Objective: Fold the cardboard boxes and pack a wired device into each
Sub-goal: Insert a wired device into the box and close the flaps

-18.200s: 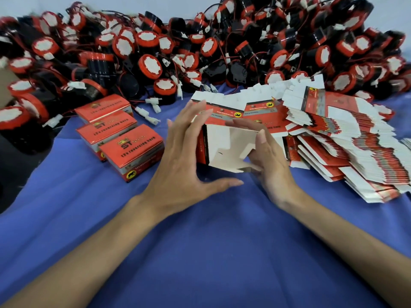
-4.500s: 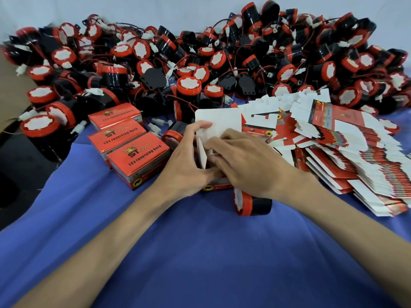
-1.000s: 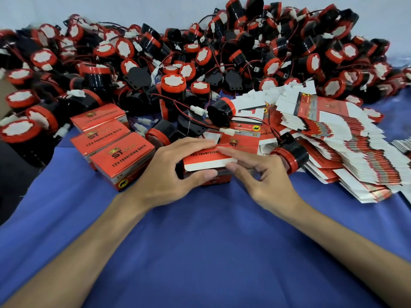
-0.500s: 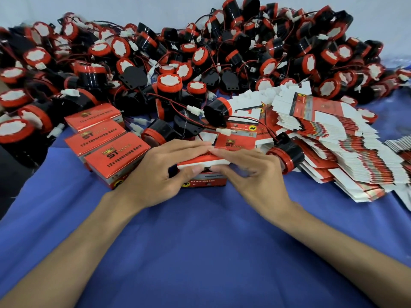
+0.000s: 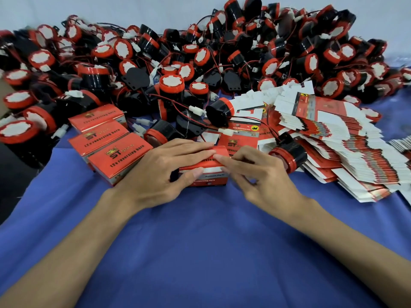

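Observation:
A small red cardboard box lies on the blue cloth in the middle of the head view. My left hand grips it, fingers laid over its red lid and thumb against its front side. My right hand touches the lid's right end with its fingertips, the other fingers loosely curled. The lid sits almost flat, with a white strip showing under its front edge. What is inside the box is hidden. One loose black-and-red wired device lies just right of my right hand.
Three closed red boxes stand in a row to the left. A spread stack of flat unfolded boxes fills the right side. A big heap of black-and-red wired devices runs along the back. Blue cloth covers the near table.
The box lid has come down from raised to nearly flat under my left fingers. My right hand has shifted from the lid's front edge to its right end.

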